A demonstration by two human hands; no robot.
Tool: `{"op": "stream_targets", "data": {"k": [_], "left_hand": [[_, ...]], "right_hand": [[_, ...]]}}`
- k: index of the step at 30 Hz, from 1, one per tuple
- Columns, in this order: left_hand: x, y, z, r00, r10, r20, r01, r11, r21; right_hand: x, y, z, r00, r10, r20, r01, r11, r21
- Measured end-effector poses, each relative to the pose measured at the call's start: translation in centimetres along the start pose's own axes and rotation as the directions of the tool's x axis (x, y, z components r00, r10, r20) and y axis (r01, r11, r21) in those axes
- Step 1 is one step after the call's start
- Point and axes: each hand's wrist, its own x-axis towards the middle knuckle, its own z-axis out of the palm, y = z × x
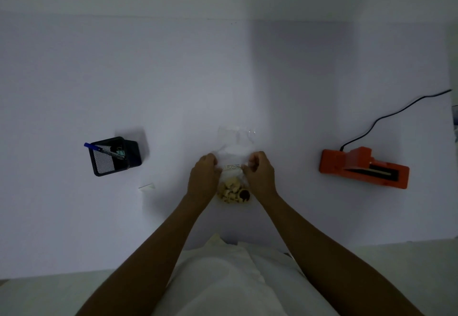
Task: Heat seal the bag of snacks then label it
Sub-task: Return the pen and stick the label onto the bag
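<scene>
Head view is showing both hands, left point(203, 174) and right point(260, 173), each pinching its grip closed on a side of the bag point(233, 164) lying mid-table point(173, 80).

Table point(223, 80) open beyond (pen holder point(115, 156) left, heat sealer point(363, 168) right).
</scene>
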Motion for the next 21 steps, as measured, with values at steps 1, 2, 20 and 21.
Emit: {"op": "stream_targets", "data": {"k": [1, 2, 20, 21], "left_hand": [[-0.3, -0.4, -0.1, 1.000, -0.012, -0.023, 0.012, 1.000, -0.002], [-0.7, -0.8, -0.3, 0.998, -0.042, -0.046, 0.041, 0.999, -0.009], [3.0, 1.3, -2.8, 0.980, -0.192, -0.056, 0.170, 0.947, -0.273], [4.0, 1.7, -3.2, 0.978, -0.192, -0.076, 0.164, 0.946, -0.279]], "right_hand": [[-0.3, 0.1, -0.3, 1.000, 0.017, -0.016, -0.017, 0.999, 0.027], [-0.8, 0.3, -0.7, 0.999, 0.029, -0.030, -0.027, 0.999, 0.043], [2.4, -3.9, -2.1, 0.998, 0.015, -0.065, -0.005, 0.987, 0.160], [3.7, -4.7, -2.1, 0.998, -0.002, -0.062, 0.012, 0.988, 0.157]]}}
